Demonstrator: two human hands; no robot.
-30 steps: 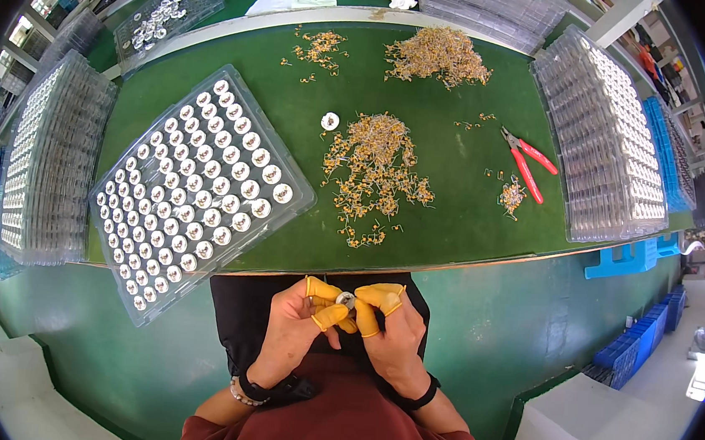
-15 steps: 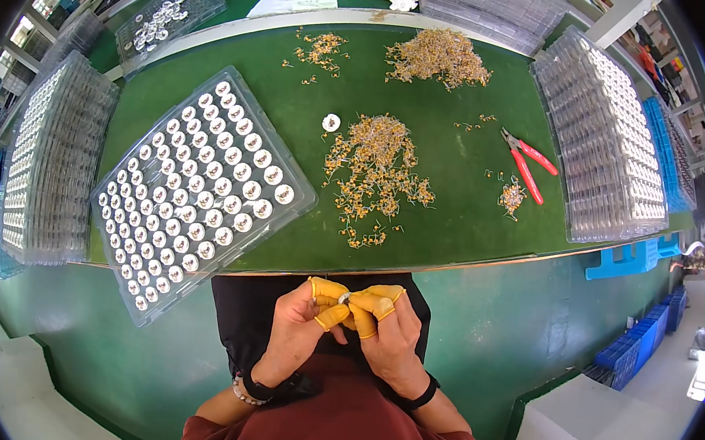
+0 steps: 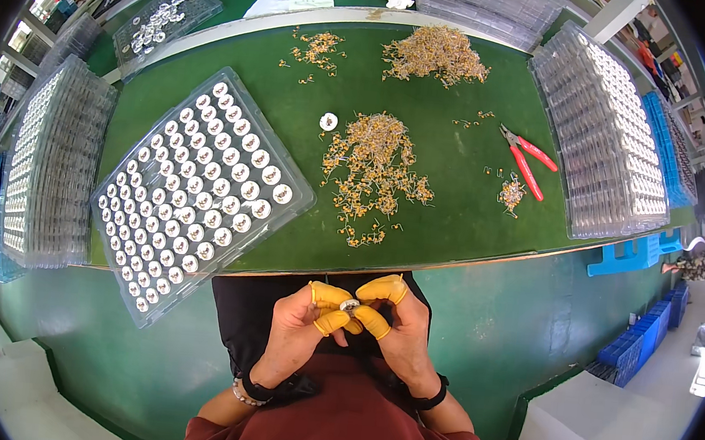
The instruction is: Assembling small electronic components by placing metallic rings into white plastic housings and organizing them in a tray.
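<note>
My left hand [image 3: 298,326] pinches a small round white part [image 3: 349,305] between thumb and finger, above my lap and just off the table's near edge. Against the right side of that part rests the thumb of my right hand [image 3: 397,329]; its index finger is raised a little, with a gap above the thumb. Yellow finger cots cover the fingertips of both hands. What lies under the fingers is hidden. Straight ahead on the green table is a loose heap of small yellow components with bent wire leads [image 3: 374,159], with one white round piece [image 3: 328,121] beside it.
At left, a clear tray [image 3: 308,203] of white round parts overhangs the table edge. Red-handled cutters [image 3: 529,162] lie at right by a small component pile [image 3: 511,194]. Stacked trays stand left [image 3: 55,169] and right [image 3: 602,141]. A bigger component heap [image 3: 436,55] lies farther back.
My right index finger has lifted away from the round part, and its thumb has shifted to the part's right side. The part shows more now. My left hand keeps its pinch.
</note>
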